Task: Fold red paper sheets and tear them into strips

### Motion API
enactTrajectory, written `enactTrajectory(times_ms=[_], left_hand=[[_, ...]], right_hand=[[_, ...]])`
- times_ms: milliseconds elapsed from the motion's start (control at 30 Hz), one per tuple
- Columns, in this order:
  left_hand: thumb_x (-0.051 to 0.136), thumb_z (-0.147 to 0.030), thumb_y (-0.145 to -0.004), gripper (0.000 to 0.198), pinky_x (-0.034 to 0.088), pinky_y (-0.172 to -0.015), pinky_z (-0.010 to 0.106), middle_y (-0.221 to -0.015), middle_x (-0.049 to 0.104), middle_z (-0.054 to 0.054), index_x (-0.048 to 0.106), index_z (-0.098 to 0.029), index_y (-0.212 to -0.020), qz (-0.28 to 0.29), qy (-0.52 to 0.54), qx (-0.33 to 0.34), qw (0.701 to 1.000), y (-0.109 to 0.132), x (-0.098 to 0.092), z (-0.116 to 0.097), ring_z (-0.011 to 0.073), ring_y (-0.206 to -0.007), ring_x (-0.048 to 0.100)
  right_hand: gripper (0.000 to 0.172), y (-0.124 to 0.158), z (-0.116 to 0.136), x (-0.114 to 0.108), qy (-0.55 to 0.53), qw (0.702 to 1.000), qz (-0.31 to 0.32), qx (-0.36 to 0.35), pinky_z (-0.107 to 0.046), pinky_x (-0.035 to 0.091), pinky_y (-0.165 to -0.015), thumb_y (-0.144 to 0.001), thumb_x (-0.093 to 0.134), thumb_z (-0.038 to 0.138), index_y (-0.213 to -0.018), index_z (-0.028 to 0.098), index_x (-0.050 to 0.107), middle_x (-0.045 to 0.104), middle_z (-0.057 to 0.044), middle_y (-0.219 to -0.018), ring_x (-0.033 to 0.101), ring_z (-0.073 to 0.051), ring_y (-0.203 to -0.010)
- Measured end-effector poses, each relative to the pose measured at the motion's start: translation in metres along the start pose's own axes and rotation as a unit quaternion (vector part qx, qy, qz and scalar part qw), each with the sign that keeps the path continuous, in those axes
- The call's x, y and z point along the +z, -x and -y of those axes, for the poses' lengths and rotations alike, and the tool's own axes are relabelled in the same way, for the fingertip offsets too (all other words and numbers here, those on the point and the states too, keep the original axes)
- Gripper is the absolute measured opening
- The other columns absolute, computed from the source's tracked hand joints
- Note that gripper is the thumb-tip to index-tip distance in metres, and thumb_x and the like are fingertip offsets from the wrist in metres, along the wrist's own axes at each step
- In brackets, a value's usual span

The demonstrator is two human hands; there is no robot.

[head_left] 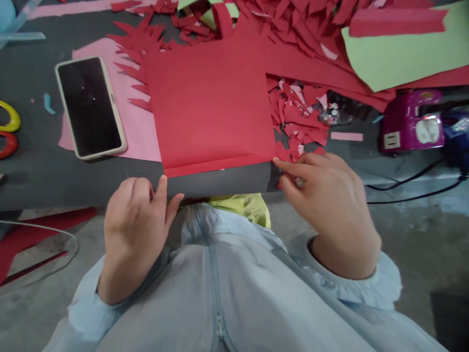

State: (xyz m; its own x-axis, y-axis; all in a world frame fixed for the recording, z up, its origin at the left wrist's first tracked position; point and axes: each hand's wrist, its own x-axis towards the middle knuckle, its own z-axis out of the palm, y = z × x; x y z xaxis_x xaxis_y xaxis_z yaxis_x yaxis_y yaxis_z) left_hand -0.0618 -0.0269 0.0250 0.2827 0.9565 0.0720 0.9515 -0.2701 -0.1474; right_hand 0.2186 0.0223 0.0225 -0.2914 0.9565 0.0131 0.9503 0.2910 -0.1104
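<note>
A sheet of red paper (214, 105) lies in front of me with a narrow strip folded along its near edge. At its near left corner, my left hand (135, 225) holds the paper down with the index fingertip; its thumb stands apart and the other fingers are curled. My right hand (326, 205) has its index fingertip on the near right corner, the thumb lower down beside it. Spiky red cut paper (137, 73) sticks out past the sheet's left side. Pink paper (141, 132) lies partly under the sheet.
A phone (91, 107) rests on the pink paper. Scissors (8, 129) lie at the left edge. Red scraps (298, 115) are heaped right of the sheet, more at the back. Green paper (399, 63), a purple device (412, 122) and black cables (414, 183) are at the right.
</note>
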Motion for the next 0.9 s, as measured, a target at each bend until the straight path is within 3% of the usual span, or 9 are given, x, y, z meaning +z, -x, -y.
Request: enactTrajectory(times_ms=[233, 467, 667, 767, 900], left_hand=[[0.045, -0.044, -0.096, 0.041, 0.04, -0.062, 0.037, -0.071, 0.056, 0.008, 0.07, -0.013, -0.107, 0.006, 0.03, 0.022, 0.999, -0.005, 0.003, 0.004, 0.0254, -0.075, 0.053], [0.051, -0.028, -0.092, 0.034, 0.048, -0.075, 0.041, -0.101, 0.062, 0.015, 0.06, -0.013, -0.121, -0.069, 0.049, 0.012, 0.996, -0.014, 0.015, 0.007, 0.0289, -0.093, 0.057], [0.052, -0.026, -0.091, 0.015, 0.05, -0.081, 0.045, -0.1, 0.062, 0.012, 0.062, -0.022, -0.101, -0.082, 0.106, 0.013, 0.991, -0.021, 0.018, 0.014, 0.0288, -0.096, 0.058], [0.054, -0.022, -0.091, 0.012, 0.049, -0.09, 0.046, -0.103, 0.065, 0.009, 0.061, -0.024, -0.099, -0.114, 0.136, 0.02, 0.984, -0.02, 0.011, 0.018, 0.027, -0.102, 0.06], [0.059, -0.015, -0.086, 0.019, 0.05, -0.095, 0.044, -0.111, 0.069, 0.005, 0.06, -0.026, -0.102, -0.209, 0.147, 0.076, 0.964, -0.016, 0.0, 0.019, 0.0246, -0.11, 0.063]], right_hand=[[0.032, -0.001, -0.003, 0.002, -0.008, 1.0, 0.006, -0.007, -0.037, 0.041, -0.066, -0.083, 0.049, 0.018, -0.1, 0.016, 0.076, 0.06, -0.007, -0.069, 0.052, -0.023, -0.069], [0.033, 0.003, -0.006, 0.006, -0.01, 1.0, -0.015, -0.018, -0.036, 0.043, -0.067, -0.086, 0.049, 0.021, -0.106, 0.014, 0.074, 0.062, -0.007, -0.073, 0.055, -0.023, -0.072], [0.031, 0.006, -0.007, 0.009, -0.029, 0.998, -0.044, -0.018, -0.035, 0.043, -0.068, -0.089, 0.045, 0.023, -0.106, 0.02, 0.072, 0.063, -0.006, -0.075, 0.056, -0.023, -0.075], [0.031, 0.006, -0.006, 0.006, -0.031, 0.996, -0.082, -0.009, -0.038, 0.045, -0.076, -0.093, 0.045, 0.028, -0.11, 0.019, 0.069, 0.065, -0.009, -0.086, 0.057, -0.025, -0.083], [0.033, 0.003, 0.001, -0.001, -0.029, 0.988, -0.15, -0.034, -0.043, 0.043, -0.089, -0.093, 0.051, 0.035, -0.12, 0.018, 0.062, 0.062, -0.014, -0.104, 0.056, -0.028, -0.1]])
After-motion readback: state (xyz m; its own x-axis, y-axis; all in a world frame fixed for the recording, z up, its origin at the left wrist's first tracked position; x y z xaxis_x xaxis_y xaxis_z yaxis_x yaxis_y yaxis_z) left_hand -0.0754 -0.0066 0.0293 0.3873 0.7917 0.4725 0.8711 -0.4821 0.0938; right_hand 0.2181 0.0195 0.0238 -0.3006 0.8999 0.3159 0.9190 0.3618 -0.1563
